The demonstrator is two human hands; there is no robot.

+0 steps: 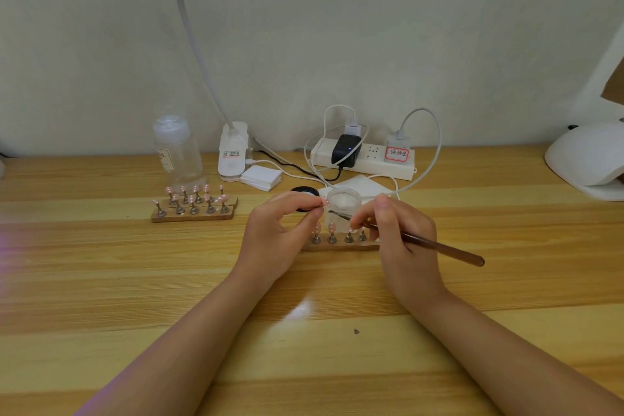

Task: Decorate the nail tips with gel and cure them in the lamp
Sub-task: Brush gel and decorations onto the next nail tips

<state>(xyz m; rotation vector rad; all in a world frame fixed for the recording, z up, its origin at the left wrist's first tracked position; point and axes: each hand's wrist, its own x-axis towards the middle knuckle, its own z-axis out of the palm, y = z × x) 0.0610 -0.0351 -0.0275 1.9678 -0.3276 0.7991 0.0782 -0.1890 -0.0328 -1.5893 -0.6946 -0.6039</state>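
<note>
Head view: left hand (280,233) pinches a nail tip (325,202), right hand (398,233) grips the brush (435,243) (bristles close); a slip could smear gel.

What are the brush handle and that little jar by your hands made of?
The brush handle looks like dark brown varnished wood, though glossy plastic is possible. The jar seems frosted translucent plastic or glass: the brush tip shows through its cloudy wall.

One head-worn wide-angle camera looks forward and down from close above the desk (101,280), facing the wall (304,44) behind it.
</note>
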